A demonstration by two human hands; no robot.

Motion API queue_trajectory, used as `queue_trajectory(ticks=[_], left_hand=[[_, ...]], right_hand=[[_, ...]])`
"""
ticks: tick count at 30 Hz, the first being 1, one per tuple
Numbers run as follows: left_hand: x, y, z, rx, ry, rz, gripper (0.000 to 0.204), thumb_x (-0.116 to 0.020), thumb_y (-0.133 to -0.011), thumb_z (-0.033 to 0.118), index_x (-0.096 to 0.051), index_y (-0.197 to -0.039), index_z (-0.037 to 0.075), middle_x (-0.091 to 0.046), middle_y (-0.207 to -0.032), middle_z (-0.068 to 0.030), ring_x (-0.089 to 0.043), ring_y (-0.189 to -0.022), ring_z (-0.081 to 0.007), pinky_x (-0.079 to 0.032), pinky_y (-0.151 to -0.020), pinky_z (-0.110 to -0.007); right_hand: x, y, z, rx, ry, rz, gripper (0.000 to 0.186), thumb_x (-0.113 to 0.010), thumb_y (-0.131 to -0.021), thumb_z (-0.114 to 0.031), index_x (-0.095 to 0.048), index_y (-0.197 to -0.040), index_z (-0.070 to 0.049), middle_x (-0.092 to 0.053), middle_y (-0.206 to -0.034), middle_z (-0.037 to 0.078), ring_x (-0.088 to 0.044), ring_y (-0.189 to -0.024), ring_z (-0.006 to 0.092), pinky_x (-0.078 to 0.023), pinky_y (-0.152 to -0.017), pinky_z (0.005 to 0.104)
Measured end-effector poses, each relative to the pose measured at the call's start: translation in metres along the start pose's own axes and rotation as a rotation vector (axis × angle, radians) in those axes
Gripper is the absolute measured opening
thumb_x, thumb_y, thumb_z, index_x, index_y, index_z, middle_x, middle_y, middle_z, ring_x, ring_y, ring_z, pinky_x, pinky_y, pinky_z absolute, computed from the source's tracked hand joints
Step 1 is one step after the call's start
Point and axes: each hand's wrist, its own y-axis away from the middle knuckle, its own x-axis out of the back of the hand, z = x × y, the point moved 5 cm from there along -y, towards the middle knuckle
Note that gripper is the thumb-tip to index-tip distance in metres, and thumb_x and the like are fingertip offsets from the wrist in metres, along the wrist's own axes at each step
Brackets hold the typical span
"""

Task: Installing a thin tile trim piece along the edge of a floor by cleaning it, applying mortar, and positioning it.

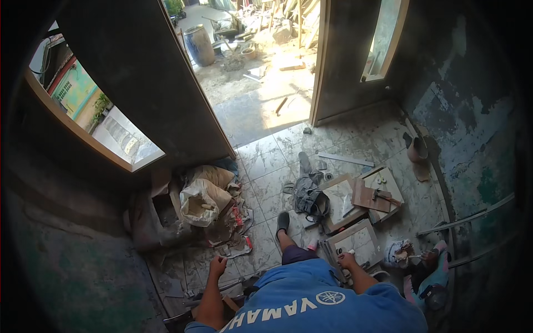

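My left hand [218,266] is raised at the lower middle, above the tiled floor, its fingers curled together. Whether something small sits between them I cannot make out. To the right, my right hand [347,261] is closed, with a small pale spot at its fingertips too tiny to name. It is nearest to a stack of pale tiles [358,241]. Farther off lies another stack of pale tiles [340,202], bearing a brown board [370,195] and a tool [388,197] with an orange-brown handle. My foot in a dark shoe [283,221] rests between the hands.
An open white sack [199,206] lies among rubble and torn paper at left. A dark bag [310,197] and a pale straight strip [345,159] lie ahead. A boot [417,150] and long metal strips [477,213] are by the right wall. Beyond the doorway stands a blue drum [199,45].
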Motion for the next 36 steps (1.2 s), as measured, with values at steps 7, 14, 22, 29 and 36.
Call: queue_trajectory(ticks=[7, 14, 22, 29, 36], left_hand=[[-0.038, -0.112, 0.093, 0.040, -0.214, -0.297, 0.036, -0.061, -0.082, 0.034, -0.062, -0.086, -0.002, -0.064, -0.074, -0.0128, -0.062, -0.061, -0.0208, -0.048, -0.058, -0.035], [-0.038, -0.239, 0.191, -0.005, -0.114, -0.261, 0.036, -0.062, -0.082, 0.034, -0.063, -0.087, -0.002, -0.065, -0.078, -0.0167, -0.063, -0.071, -0.0253, -0.047, -0.066, -0.035], [-0.057, -0.437, 0.291, -0.038, -0.212, -0.372, 0.039, -0.063, -0.079, 0.037, -0.062, -0.084, -0.002, -0.064, -0.082, -0.0175, -0.063, -0.075, -0.0268, -0.048, -0.068, -0.037], [-0.012, -0.609, 0.480, -0.074, -0.059, -0.293, 0.028, -0.065, -0.080, 0.028, -0.062, -0.083, -0.001, -0.063, -0.073, -0.0103, -0.060, -0.066, -0.0163, -0.047, -0.061, -0.031], [0.001, -0.736, 0.610, -0.143, -0.050, -0.192, 0.027, -0.066, -0.079, 0.027, -0.063, -0.085, 0.001, -0.064, -0.073, -0.0111, -0.061, -0.066, -0.0191, -0.048, -0.062, -0.032]], right_hand=[[0.036, -0.149, -0.198, 0.089, -0.110, 0.006, 0.031, -0.069, -0.072, -0.006, -0.060, -0.101, -0.001, -0.065, -0.084, 0.009, -0.062, -0.066, 0.0159, -0.051, -0.060, 0.0314], [0.159, -0.227, -0.486, 0.430, -0.142, 0.226, 0.033, -0.068, -0.072, -0.015, -0.061, -0.102, -0.003, -0.066, -0.089, 0.012, -0.064, -0.084, 0.0238, -0.050, -0.077, 0.0335], [0.181, -0.344, -0.588, 0.373, -0.163, 0.211, 0.034, -0.066, -0.072, -0.017, -0.061, -0.102, -0.002, -0.066, -0.091, 0.014, -0.064, -0.087, 0.0220, -0.049, -0.076, 0.0326], [0.229, -0.379, -0.530, -0.247, -0.158, 0.146, 0.032, -0.060, -0.069, -0.007, -0.061, -0.101, 0.000, -0.065, -0.085, 0.015, -0.064, -0.067, 0.0210, -0.051, -0.061, 0.0313], [0.287, -0.453, -0.626, -0.176, -0.476, 0.206, 0.029, -0.058, -0.081, -0.006, -0.053, -0.109, -0.005, -0.061, -0.083, 0.005, -0.059, -0.066, 0.0134, -0.048, -0.050, 0.0262]])
